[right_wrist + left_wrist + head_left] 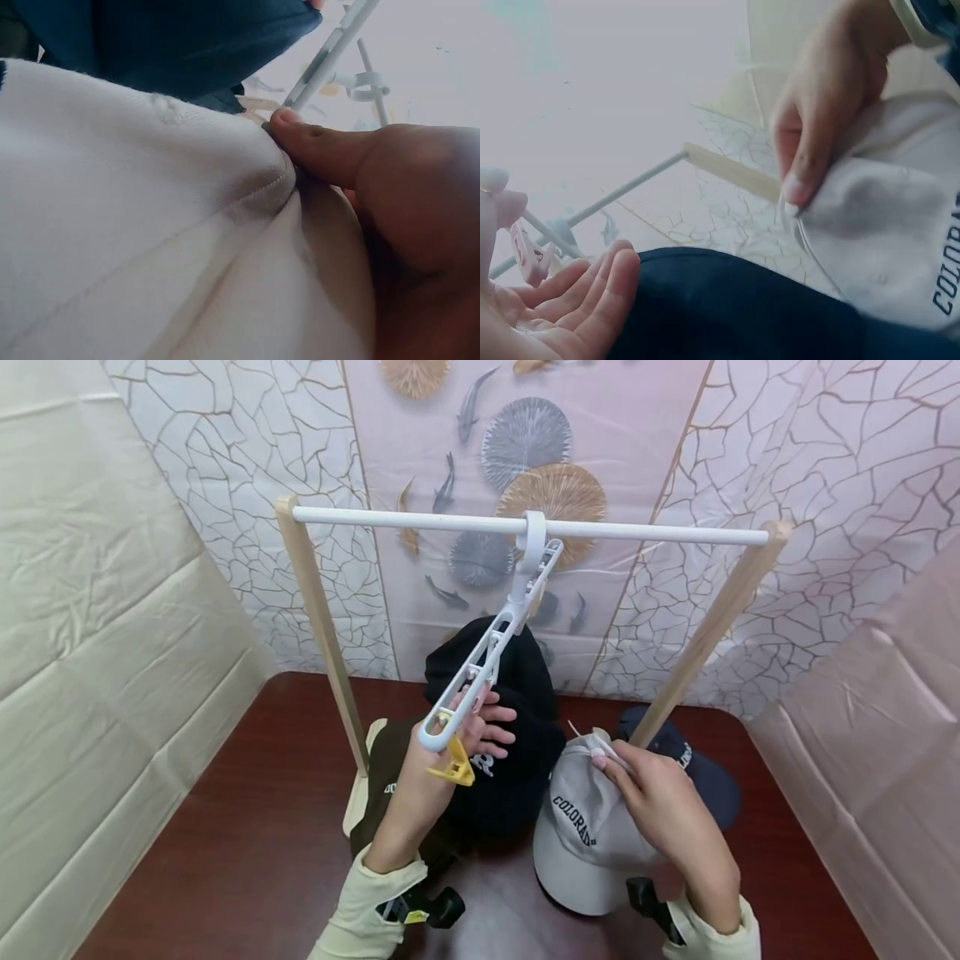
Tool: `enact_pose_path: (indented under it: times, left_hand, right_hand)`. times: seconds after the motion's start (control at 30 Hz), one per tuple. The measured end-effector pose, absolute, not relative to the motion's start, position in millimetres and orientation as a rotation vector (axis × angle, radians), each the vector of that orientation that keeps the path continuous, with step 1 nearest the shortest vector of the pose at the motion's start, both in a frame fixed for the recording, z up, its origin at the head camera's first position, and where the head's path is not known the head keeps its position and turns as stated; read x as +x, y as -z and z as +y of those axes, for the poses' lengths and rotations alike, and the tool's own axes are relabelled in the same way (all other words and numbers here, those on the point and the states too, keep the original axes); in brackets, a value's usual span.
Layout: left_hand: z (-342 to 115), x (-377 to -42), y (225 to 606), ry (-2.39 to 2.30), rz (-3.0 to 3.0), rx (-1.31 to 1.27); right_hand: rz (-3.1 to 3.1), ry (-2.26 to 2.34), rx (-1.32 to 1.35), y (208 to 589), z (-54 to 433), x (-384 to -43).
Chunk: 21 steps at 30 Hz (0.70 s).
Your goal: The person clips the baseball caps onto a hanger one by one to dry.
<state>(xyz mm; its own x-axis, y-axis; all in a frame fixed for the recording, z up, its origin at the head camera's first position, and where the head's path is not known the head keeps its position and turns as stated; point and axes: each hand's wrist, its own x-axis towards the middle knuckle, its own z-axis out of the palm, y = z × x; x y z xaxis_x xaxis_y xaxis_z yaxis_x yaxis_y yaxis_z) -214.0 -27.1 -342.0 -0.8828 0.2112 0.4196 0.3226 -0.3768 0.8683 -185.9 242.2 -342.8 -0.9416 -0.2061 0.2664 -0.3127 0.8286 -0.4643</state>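
Observation:
My right hand [663, 793] pinches the crown of a light grey cap [581, 814] with "COLORAD" lettering, thumb on top and the crown cloth creased at the grip. The brim points down toward me. My left hand [476, 735] is up under the near end of a white hanger [480, 652]. In the left wrist view, its thumb and a finger pinch a pink clip [531, 255], while the other fingers stretch out. A yellow clip [455, 766] dangles from the hanger's near tip. Black caps [517, 768] hang below the hanger, behind my left hand.
The hanger hooks over the white rail [637, 532] of a wooden-legged rack [326, 643]. A dark brown cap [393, 760] is by the left leg, and a navy cap [701, 768] lies behind my right hand. All stand over a dark red table [225, 827].

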Motion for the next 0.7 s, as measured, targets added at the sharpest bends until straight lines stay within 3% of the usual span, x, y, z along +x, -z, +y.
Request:
enact_pose_path:
  times: [0.13, 0.37, 0.7]
  left_hand:
    - [-30, -218, 339, 2.645, -1.674, -0.72]
    - [-33, -219, 339, 2.577, -1.646, -0.878]
    - [-44, -223, 338, 2.578, -1.489, -0.887]
  right_hand:
    - [-2.802, -0.702, 0.437, 341, 242, -183]
    - [-2.811, -0.686, 0.459, 336, 245, -178]
    - [-2.688, -0.756, 0.534, 335, 250, -170]
